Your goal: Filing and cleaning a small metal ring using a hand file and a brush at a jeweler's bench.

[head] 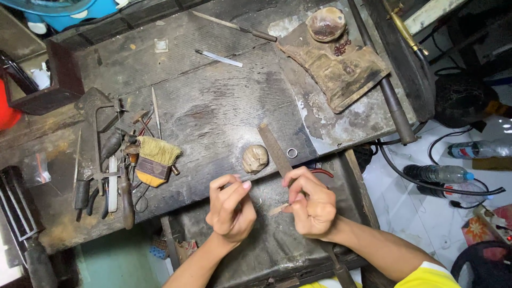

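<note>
Small pale strip (278, 209) sits between both hands, long axis roughly level, tip toward the left hand (231, 207). Right hand (311, 201) fingers pinch its end; left fingers curled together, pinching something too small to tell. Below: dark worn surface (213, 106), file (273, 149), ring (292, 153), brush (154, 160).

Small pale strip (278, 209) — pinched, tilted, above bench.

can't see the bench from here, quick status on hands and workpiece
Left hand pinched shut, contents hidden. Right hand grips small pale strip. Flat file and ring lie just beyond.
</note>
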